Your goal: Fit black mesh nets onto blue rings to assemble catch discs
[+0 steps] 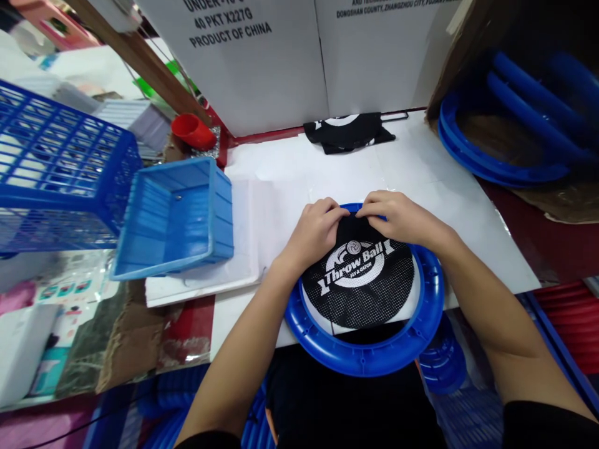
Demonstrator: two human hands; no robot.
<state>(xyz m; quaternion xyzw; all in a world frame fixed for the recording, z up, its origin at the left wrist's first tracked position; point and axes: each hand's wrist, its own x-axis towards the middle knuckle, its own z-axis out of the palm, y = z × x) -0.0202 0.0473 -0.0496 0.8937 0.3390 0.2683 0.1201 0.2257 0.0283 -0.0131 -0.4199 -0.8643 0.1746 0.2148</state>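
A blue plastic ring (pixel 362 360) lies at the front edge of the white work surface, its near side jutting past that edge. Inside it is a round black mesh net (pixel 374 299) printed "Throw Ball". With fingers pinched, my left hand (pixel 319 227) grips the net's far edge beside the ring's far rim. Close to its right, my right hand (pixel 393 215) pinches the same edge, fingers over the rim. Around the sides and front, a gap shows between net and ring. My fingertips partly hide where net and rim meet.
Another black mesh piece (pixel 350 132) lies at the back against white cartons (pixel 262 81). A cardboard box on the right holds several blue rings (pixel 505 174). To the left stand a light blue bin (pixel 219 218), a blue basket (pixel 60 156) and a red cup (pixel 193 131).
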